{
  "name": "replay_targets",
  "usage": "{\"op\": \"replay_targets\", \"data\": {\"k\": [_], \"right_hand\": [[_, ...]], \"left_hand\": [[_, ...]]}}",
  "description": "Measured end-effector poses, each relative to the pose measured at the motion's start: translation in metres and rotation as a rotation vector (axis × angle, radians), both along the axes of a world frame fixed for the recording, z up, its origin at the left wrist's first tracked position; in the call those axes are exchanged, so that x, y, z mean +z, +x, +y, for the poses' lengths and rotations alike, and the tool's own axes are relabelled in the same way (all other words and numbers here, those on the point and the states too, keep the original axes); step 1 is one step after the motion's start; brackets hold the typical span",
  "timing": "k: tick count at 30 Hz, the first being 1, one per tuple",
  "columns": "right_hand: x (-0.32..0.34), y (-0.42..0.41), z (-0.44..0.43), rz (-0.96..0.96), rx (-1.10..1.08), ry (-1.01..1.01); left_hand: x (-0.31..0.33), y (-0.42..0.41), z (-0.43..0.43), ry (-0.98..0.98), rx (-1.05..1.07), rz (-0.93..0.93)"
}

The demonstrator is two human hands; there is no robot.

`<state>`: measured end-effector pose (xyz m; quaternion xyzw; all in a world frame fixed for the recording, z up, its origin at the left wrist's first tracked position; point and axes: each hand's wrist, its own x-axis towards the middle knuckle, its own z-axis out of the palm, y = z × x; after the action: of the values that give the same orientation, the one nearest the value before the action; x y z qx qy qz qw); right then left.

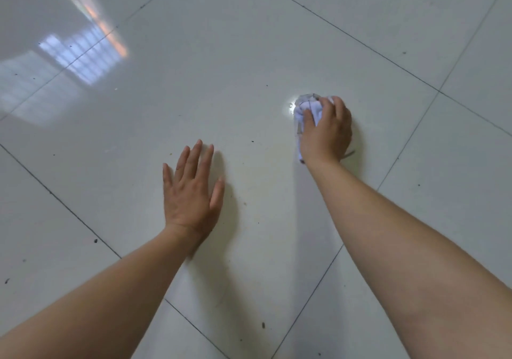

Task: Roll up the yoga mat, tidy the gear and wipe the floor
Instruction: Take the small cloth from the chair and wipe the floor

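white cloth (308,110) mostly beneath right hand (328,134)

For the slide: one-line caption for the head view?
Right hand presses a bunched white cloth on the tiled floor; left hand lies flat.

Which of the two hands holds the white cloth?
The right hand: it grips the crumpled white cloth. The left hand lies open and flat on the floor, holding nothing.
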<state>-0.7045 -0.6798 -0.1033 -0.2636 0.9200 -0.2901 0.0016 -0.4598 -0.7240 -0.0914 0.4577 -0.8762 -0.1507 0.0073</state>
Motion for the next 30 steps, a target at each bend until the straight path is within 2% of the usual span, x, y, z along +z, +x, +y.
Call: {"op": "replay_targets", "data": {"k": [3,5,8,9,10,14,18,23,26,30], "right_hand": [[0.001,-0.004,-0.016,-0.008,0.012,0.019],[0.001,0.005,-0.019,0.023,0.192,-0.03],[-0.001,0.012,-0.002,0.058,0.544,0.005],[-0.001,0.008,0.005,0.054,0.602,0.01],[-0.002,0.004,0.011,0.051,0.588,0.001],[-0.001,0.025,0.016,0.01,0.277,-0.035],[-0.001,0.066,0.047,0.044,0.487,0.013],[0.016,0.09,0.078,-0.042,0.322,0.084],[0.032,0.119,0.061,-0.055,0.359,0.063],[0.043,0.181,0.015,-0.081,0.387,-0.051]], "left_hand": [[-0.003,0.002,-0.002,-0.011,0.008,-0.016],[-0.004,0.001,-0.003,-0.017,0.015,-0.027],[-0.004,0.002,-0.004,-0.011,0.019,-0.023],[-0.004,0.002,-0.004,-0.012,0.017,-0.024],[-0.004,0.002,-0.004,-0.013,0.013,-0.027],[-0.004,0.002,-0.006,-0.006,-0.002,-0.032],[-0.002,0.001,-0.007,0.01,-0.006,-0.019],[0.003,0.003,-0.007,0.08,-0.032,-0.036],[0.012,0.01,-0.017,0.139,-0.072,0.016],[0.024,0.074,-0.041,0.069,-0.056,0.047]]}}
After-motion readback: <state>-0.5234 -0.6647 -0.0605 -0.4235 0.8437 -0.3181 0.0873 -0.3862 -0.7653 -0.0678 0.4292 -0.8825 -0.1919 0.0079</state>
